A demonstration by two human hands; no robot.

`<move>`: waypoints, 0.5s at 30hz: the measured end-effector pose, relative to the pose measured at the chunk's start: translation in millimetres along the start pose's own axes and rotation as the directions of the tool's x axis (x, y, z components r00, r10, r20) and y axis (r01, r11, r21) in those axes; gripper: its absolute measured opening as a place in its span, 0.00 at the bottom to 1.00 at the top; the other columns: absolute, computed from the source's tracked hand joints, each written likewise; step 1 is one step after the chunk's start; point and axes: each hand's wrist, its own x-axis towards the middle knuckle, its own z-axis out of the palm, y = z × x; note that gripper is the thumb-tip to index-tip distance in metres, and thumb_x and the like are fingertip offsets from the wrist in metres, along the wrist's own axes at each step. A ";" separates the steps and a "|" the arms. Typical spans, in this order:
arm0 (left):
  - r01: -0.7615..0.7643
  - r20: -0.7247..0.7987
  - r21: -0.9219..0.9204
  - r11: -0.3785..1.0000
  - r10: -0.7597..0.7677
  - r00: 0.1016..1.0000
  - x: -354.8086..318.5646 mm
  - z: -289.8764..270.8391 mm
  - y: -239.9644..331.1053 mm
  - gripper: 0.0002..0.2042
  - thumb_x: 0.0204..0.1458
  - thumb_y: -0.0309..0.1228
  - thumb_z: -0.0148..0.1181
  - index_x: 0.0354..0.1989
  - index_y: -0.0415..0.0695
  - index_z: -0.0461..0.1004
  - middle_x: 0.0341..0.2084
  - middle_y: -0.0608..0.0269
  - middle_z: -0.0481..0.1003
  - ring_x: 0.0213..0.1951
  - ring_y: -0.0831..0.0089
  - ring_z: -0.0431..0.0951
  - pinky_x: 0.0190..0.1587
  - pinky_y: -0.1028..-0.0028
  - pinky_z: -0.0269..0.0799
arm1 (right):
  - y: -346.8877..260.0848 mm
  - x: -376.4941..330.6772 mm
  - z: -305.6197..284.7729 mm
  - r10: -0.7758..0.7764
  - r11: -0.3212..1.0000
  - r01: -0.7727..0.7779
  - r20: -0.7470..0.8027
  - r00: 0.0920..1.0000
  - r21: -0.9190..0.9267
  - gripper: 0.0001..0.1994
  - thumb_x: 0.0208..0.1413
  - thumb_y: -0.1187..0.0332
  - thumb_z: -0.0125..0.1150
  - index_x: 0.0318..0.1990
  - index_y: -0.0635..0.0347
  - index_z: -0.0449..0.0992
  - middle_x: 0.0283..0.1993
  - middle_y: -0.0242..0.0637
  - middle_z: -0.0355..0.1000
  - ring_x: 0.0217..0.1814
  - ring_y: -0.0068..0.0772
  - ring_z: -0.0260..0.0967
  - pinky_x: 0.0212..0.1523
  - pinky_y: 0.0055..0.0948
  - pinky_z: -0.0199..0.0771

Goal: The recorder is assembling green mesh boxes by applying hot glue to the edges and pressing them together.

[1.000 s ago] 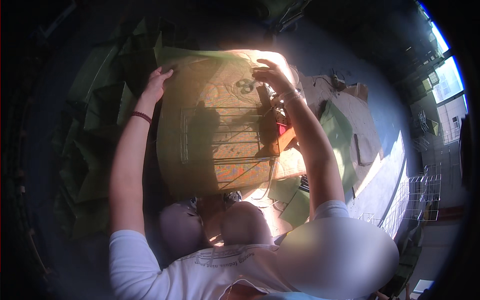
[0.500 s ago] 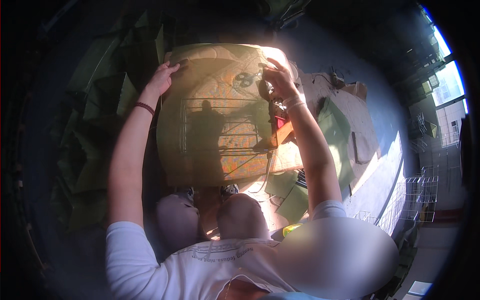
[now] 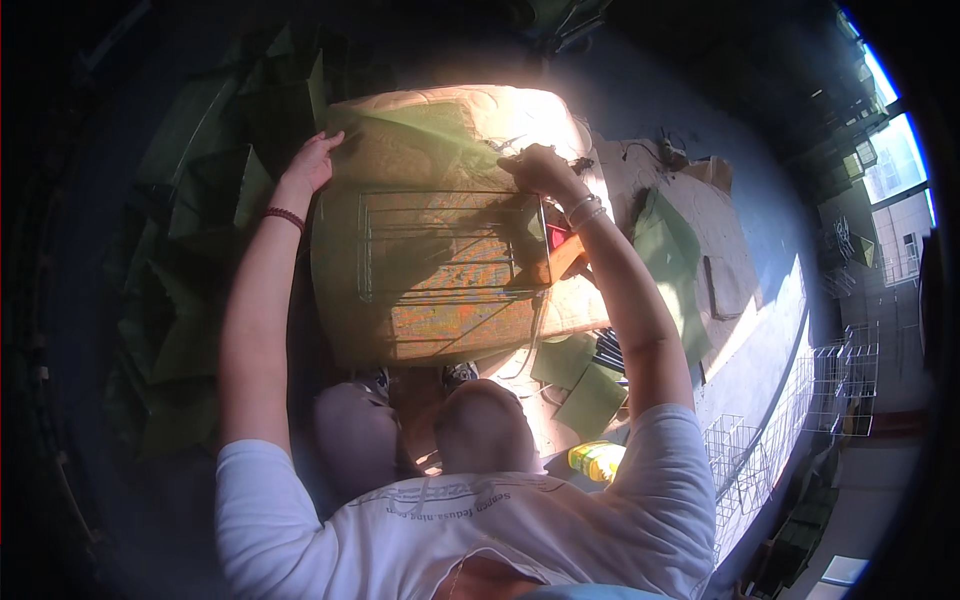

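A sheer olive-green mesh sheet [image 3: 430, 128] stretches between my two hands. My left hand [image 3: 313, 163] pinches its far left corner. At the far right, my closed right hand [image 3: 545, 172] grips the other end of its upper edge, which sags between them. Under the see-through mesh is a rectangular dark wire frame with several bars [image 3: 450, 191]. Both lie over a padded, tan-covered work surface [image 3: 500, 98] in front of my knees. Close to the frame's right side are an orange-brown object [image 3: 567, 258] and a small red one [image 3: 557, 236], partly hidden by my right forearm.
Folded green fabric boxes [image 3: 215, 195] stand in shadow on the left. To the right, a green sheet [image 3: 668, 265] lies on flattened cardboard [image 3: 730, 290]. Green pieces [image 3: 592, 400] and a yellow-green package [image 3: 597, 460] are near my right elbow. Wire racks [image 3: 845, 385] stand farther right.
My right hand has moved inward and slightly nearer, drawing the mesh's right corner left. The mesh's far edge now slopes and sags, baring more of the tan surface. My left hand has barely shifted.
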 end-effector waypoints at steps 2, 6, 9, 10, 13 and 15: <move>-0.024 -0.007 -0.058 0.998 0.024 1.000 5.3 3.3 -4.5 0.10 0.53 0.23 0.55 0.43 0.43 0.69 0.41 0.62 0.73 0.45 0.69 0.74 0.51 0.66 0.70 | 16.7 13.8 16.5 0.183 0.979 -0.193 0.132 0.974 0.064 0.24 0.49 0.54 0.61 0.23 0.76 0.73 0.19 0.51 0.71 0.23 0.42 0.73 0.28 0.35 0.71; 0.044 -0.166 -0.048 0.998 -0.052 0.985 6.7 -2.5 2.9 0.13 0.51 0.22 0.56 0.45 0.41 0.68 0.41 0.61 0.72 0.46 0.70 0.72 0.53 0.69 0.67 | 47.0 28.5 32.0 0.014 0.636 -0.046 0.048 0.999 0.770 0.13 0.50 0.69 0.59 0.41 0.68 0.74 0.39 0.46 0.75 0.36 0.31 0.73 0.37 0.25 0.71; -0.220 -0.086 -0.162 0.962 0.208 0.974 -1.4 23.9 30.0 0.17 0.53 0.26 0.55 0.52 0.38 0.66 0.44 0.60 0.72 0.46 0.69 0.73 0.55 0.69 0.67 | -13.4 1.7 -21.7 0.060 0.314 0.183 -0.212 0.975 0.932 0.27 0.49 0.78 0.57 0.59 0.63 0.59 0.49 0.46 0.70 0.45 0.32 0.71 0.45 0.25 0.72; -0.219 -0.080 -0.162 0.962 0.209 0.975 -7.5 36.9 39.6 0.17 0.53 0.26 0.55 0.52 0.38 0.66 0.44 0.60 0.72 0.46 0.69 0.73 0.55 0.69 0.67 | -21.9 -5.4 -37.3 -0.005 0.247 0.292 -0.300 0.954 0.924 0.31 0.51 0.78 0.56 0.63 0.62 0.53 0.52 0.49 0.68 0.48 0.35 0.71 0.47 0.26 0.72; -0.219 0.275 0.027 0.975 0.203 0.940 -32.8 62.4 64.1 0.16 0.55 0.26 0.52 0.52 0.38 0.66 0.49 0.57 0.71 0.48 0.68 0.72 0.53 0.67 0.69 | -20.2 -10.6 -44.3 -0.112 -0.122 0.139 -0.153 0.982 0.983 0.31 0.56 0.74 0.53 0.64 0.62 0.46 0.58 0.53 0.60 0.57 0.47 0.64 0.54 0.38 0.69; -0.201 0.273 0.047 0.978 0.181 0.945 -36.0 75.8 65.1 0.16 0.55 0.26 0.53 0.52 0.38 0.66 0.48 0.57 0.71 0.48 0.67 0.72 0.53 0.67 0.69 | -10.3 -4.1 -44.9 -0.119 -0.276 0.082 -0.118 0.986 0.958 0.33 0.58 0.72 0.50 0.66 0.60 0.38 0.63 0.55 0.53 0.60 0.56 0.60 0.57 0.46 0.65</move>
